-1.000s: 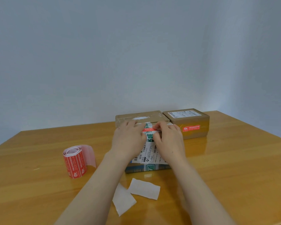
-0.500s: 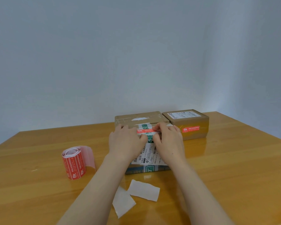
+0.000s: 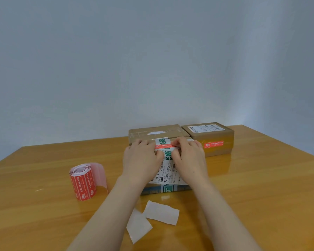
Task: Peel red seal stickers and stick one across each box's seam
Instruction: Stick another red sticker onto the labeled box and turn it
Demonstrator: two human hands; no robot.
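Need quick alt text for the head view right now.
Both hands, left hand and right hand, press a red seal sticker onto the nearest box on a wooden table. A sticker roll stands left; two backing papers lie in front.

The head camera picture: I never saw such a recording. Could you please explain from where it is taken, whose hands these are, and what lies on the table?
No machine here: a person wears a camera on the head, looking down at their own bare hands. The left hand and right hand press a red seal sticker onto the near cardboard box with a white shipping label. Behind stand a plain brown cardboard box and a brown box already bearing a red sticker. On the wooden table also lie a roll of red stickers and two white backing papers.
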